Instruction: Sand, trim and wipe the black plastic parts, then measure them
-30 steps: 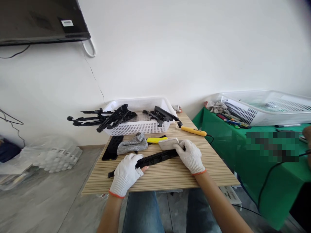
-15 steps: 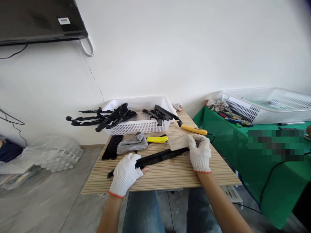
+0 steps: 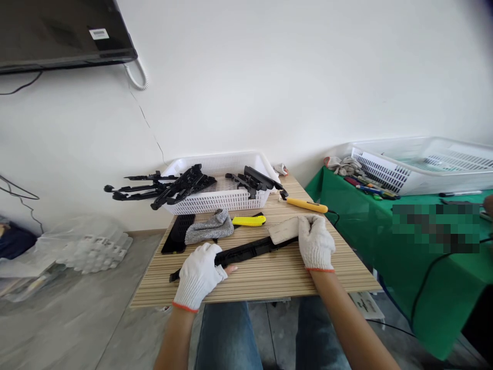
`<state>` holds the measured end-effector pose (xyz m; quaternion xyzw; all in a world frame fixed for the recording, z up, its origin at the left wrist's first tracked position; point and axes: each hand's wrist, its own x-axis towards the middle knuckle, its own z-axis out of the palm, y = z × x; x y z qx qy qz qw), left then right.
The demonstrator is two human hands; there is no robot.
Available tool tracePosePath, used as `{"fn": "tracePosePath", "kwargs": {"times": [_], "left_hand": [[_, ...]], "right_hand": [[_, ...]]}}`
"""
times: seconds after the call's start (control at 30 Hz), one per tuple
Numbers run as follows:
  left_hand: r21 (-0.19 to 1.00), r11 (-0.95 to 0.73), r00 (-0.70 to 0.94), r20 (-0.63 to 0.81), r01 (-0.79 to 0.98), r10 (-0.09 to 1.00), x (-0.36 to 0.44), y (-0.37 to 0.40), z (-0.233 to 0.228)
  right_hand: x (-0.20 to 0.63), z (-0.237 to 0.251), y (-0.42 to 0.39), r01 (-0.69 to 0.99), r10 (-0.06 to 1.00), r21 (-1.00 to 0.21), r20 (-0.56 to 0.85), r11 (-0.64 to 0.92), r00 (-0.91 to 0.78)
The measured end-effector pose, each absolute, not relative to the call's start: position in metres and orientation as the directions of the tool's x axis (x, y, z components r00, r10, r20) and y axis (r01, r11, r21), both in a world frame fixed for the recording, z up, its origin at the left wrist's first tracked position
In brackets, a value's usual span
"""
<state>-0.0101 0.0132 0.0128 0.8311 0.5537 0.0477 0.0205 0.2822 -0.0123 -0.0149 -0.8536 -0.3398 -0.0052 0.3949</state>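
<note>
Two gloved hands work one long black plastic part [image 3: 246, 250] lying across the striped wooden table [image 3: 269, 277]. My left hand [image 3: 199, 276] is closed over its near end, pinning it flat. Farther right, my right hand [image 3: 316, 241] grips a pale sanding block [image 3: 284, 229], pressed on the part's far end. I judge this the smoothing step; the next stroke calls for steady pressure along the edge while the left keeps the part from sliding.

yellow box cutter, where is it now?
Head view, table centre: the yellow box cutter lies between the grey glove and the right hand, before the white basket.
</note>
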Motion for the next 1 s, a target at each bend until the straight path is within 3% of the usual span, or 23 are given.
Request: {"fn": "tracePosePath", "kwargs": {"times": [0.2, 0.5, 0.73, 1.0], "left_hand": [[0.044, -0.407, 0.400, 0.111, 0.912, 0.910, -0.011, 0.012, 0.010], [0.045, -0.416, 0.408, 0.123, 0.908, 0.905, -0.012, 0.011, 0.009], [0.024, -0.408, 0.404, 0.103, 0.913, 0.909, -0.011, 0.010, 0.011], [0.085, -0.416, 0.407, 0.099, 0.906, 0.908, -0.013, 0.011, 0.010]], "right_hand": [[0.276, -0.014, -0.013, 0.738, 0.656, -0.481, 0.366, -0.474, 0.660], [0.275, -0.017, -0.012, 0.903, 0.750, -0.295, 0.508, -0.311, 0.424], [0.270, -0.015, -0.010, 0.922, 0.787, -0.253, 0.483, -0.293, 0.383], [0.264, -0.010, -0.010, 0.931, 0.847, -0.205, 0.390, -0.302, 0.361]]}}
